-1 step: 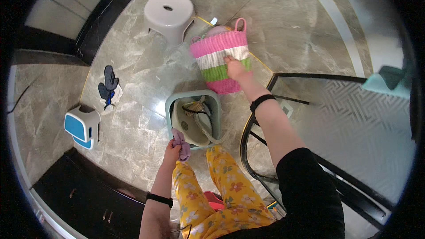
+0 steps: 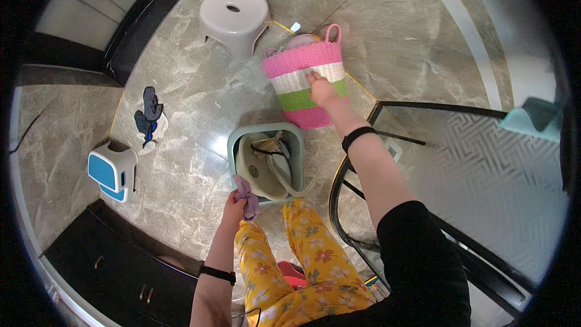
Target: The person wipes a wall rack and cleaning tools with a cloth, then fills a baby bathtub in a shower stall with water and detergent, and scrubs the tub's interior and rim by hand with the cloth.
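Note:
My left hand [image 2: 233, 209] is closed round a small purple cloth [image 2: 246, 195], holding it at the near left corner of a pale green square bucket [image 2: 261, 128]. Inside that bucket sit a beige basin [image 2: 247, 172] and a grey-white item I cannot make out. Farther off, my right hand [image 2: 325, 92] has fingers stretched toward the white band of a woven basket [image 2: 295, 63] striped pink, white and green. The fingertips look to be at the basket's side; whether they press on it I cannot tell. A rounded pinkish thing [image 2: 301, 40] shows at the basket's mouth.
A white stool [image 2: 234, 9] stands beyond the basket. Dark gloves or cloths [image 2: 149, 115] lie on the tiled floor at left, near a blue-and-white step stool [image 2: 113, 172]. A black-framed table [image 2: 472, 145] fills the right side; a black cabinet [image 2: 115, 266] is at lower left.
The whole view has shifted very slightly. Both hands keep nearly the same places, the left still holding the purple cloth.

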Available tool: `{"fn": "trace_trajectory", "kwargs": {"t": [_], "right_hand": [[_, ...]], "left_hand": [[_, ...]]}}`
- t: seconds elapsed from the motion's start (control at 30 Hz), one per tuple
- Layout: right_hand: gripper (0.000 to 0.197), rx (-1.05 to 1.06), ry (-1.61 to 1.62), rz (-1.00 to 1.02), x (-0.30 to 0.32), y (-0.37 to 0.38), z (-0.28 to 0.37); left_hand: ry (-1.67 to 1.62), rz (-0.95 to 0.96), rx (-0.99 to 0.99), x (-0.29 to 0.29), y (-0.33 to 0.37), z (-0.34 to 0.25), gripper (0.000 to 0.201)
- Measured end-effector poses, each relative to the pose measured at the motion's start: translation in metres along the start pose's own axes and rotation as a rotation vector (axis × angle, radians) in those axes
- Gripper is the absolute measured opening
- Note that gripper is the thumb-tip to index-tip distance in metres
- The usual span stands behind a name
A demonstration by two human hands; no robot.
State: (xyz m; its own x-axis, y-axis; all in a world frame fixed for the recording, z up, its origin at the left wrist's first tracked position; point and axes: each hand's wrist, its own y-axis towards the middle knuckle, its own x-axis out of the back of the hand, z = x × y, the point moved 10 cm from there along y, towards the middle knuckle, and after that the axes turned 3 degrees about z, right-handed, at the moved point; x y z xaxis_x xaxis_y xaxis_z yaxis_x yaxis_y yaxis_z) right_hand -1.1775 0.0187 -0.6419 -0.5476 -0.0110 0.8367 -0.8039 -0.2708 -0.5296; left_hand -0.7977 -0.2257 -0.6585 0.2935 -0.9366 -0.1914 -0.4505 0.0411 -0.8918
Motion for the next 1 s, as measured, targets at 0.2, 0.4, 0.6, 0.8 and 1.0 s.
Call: {"fn": "trace_trajectory", "kwargs": {"t": [0.2,0.4,0.6,0.8,1.0], "right_hand": [[0.071,0.014,-0.123,-0.069,-0.002,0.081,0.015],[0.072,0.004,-0.271,0.029,0.009,0.122,0.024],[0.076,-0.015,-0.429,0.066,0.004,0.134,-0.012],[0.058,0.098,-0.441,-0.057,-0.002,0.074,-0.017],[0.034,0.166,-0.324,-0.305,-0.033,-0.058,-0.039]], "left_hand": [[-0.038,-0.145,0.037,0.039,0.012,0.017,0.042],[-0.101,-0.228,0.077,0.057,0.010,0.060,0.041],[-0.200,-0.153,0.021,0.021,0.020,0.063,0.048],[0.005,-0.112,0.058,-0.010,0.025,0.041,0.053],[0.097,-0.054,0.029,-0.056,0.030,0.008,0.053]]}}
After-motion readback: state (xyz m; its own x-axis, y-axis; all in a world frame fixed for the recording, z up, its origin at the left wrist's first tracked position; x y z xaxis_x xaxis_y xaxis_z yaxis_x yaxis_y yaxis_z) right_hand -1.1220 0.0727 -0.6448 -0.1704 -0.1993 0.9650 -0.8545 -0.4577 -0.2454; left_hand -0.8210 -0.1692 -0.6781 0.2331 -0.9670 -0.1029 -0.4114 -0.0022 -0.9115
